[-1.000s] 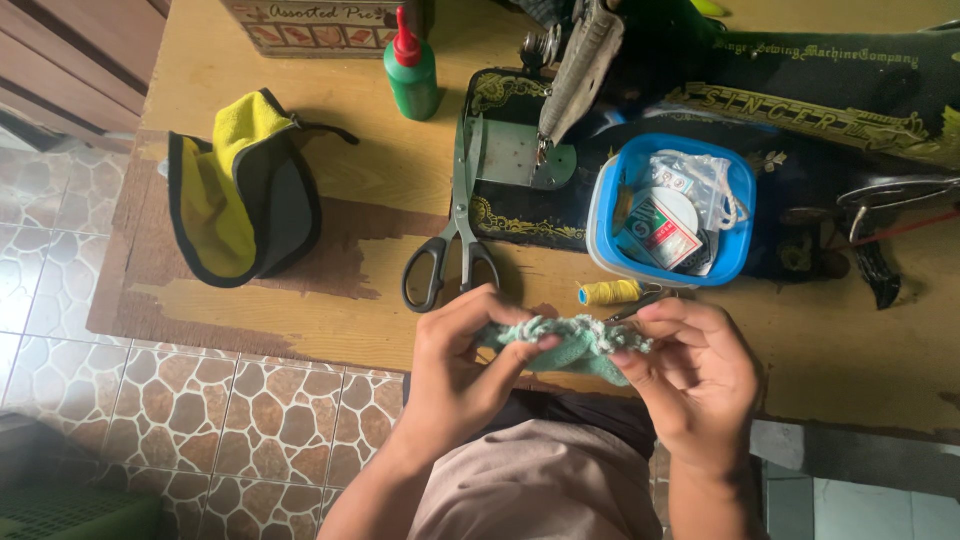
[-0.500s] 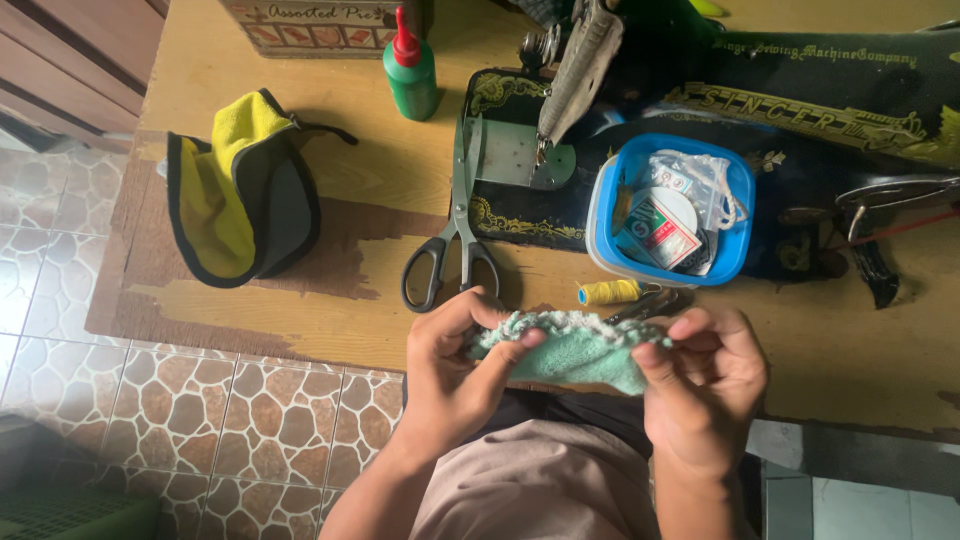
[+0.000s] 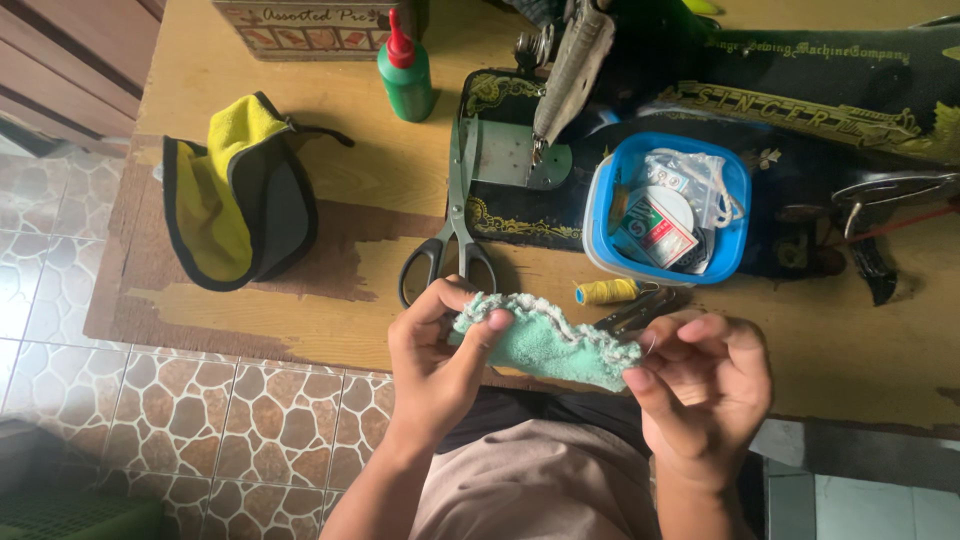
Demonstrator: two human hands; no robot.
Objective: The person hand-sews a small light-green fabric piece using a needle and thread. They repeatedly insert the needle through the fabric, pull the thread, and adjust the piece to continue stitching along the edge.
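Observation:
A small teal fabric piece [image 3: 545, 342] with a pale frilled edge is stretched between both hands above my lap. My left hand [image 3: 435, 355] pinches its left end with thumb and fingers. My right hand [image 3: 700, 385] pinches the right end, fingers curled, with a thin thread at the fingertips. Just beyond the fabric on the wooden table [image 3: 350, 140] lie black-handled scissors [image 3: 452, 215], a yellow thread spool [image 3: 605, 291] and a dark metal clip [image 3: 635, 312].
A black sewing machine [image 3: 720, 110] stands at the back right, with a blue tub [image 3: 665, 215] of sewing bits in front of it. A green bottle with a red cap [image 3: 405, 70], a printed box [image 3: 300, 20] and a yellow-and-black pouch [image 3: 240, 200] sit to the left. Tiled floor [image 3: 150, 410] lies below.
The fabric was bunched between both hands and is now pulled out wider and flatter. My right hand has shifted right and slightly down; my left hand stays about where it was.

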